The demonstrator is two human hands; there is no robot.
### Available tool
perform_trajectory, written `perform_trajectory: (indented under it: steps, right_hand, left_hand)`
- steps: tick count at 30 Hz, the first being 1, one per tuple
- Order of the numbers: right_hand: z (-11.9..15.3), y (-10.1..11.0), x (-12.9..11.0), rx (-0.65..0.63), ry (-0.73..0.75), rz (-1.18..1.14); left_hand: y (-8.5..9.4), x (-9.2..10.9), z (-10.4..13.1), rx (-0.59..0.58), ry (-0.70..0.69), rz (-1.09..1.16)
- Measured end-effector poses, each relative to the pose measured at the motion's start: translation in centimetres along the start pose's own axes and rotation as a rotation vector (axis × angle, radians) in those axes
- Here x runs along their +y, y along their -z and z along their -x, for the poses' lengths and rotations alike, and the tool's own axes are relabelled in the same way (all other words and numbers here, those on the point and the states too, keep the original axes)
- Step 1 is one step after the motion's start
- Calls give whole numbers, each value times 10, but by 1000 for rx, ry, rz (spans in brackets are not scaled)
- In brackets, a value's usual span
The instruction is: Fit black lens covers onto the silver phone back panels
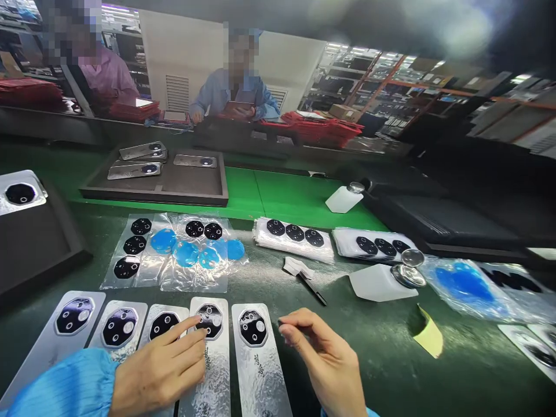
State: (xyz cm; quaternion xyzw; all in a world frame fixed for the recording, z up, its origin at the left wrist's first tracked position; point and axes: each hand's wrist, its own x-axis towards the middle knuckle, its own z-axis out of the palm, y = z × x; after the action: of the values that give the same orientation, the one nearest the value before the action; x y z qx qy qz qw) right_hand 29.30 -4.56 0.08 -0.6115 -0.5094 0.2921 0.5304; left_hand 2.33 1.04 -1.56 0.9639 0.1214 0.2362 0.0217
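Several silvery phone back covers stand in a row along the near edge, each with a black octagonal camera plate at its top. My left hand (pixel 158 370), fingers stretched, lies over part of this row. Its fingertips rest at the camera plate (pixel 212 320) of one back cover (pixel 217 370). Just right of that is another back cover (pixel 264 382), untouched, between my two hands. My right hand (pixel 332 362) hovers beside it with thumb and forefinger pinched together. Something small and dark may be at those fingertips, too small to name.
Clear film sheets (pixel 147 272) with black plates and blue discs lie beyond the row. Film stacks (pixel 299 246), black tweezers (pixel 313 289), white pump bottles (pixel 377 284) and a yellow paper (pixel 428 336) are around. A dark tray (pixel 195 194) holds covers. Two people sit opposite.
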Motion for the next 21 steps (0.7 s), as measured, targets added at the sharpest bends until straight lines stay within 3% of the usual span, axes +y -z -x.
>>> perform_trajectory:
  steps: [8,11,17,21]
  right_hand:
    - [3,-23,-5,-220,27,1]
    - [1,-33,-7,-282,99,61]
    - [-3,-66,-11,-282,318,268]
    - [0,-79,-6,-266,374,342]
  left_hand:
    - [-9,-6,8,-20,-18,21]
    - [-9,-5,7,-22,-32,18]
    - [-7,-3,6,-16,-47,-37]
    - [-5,-2,5,-11,-56,-67]
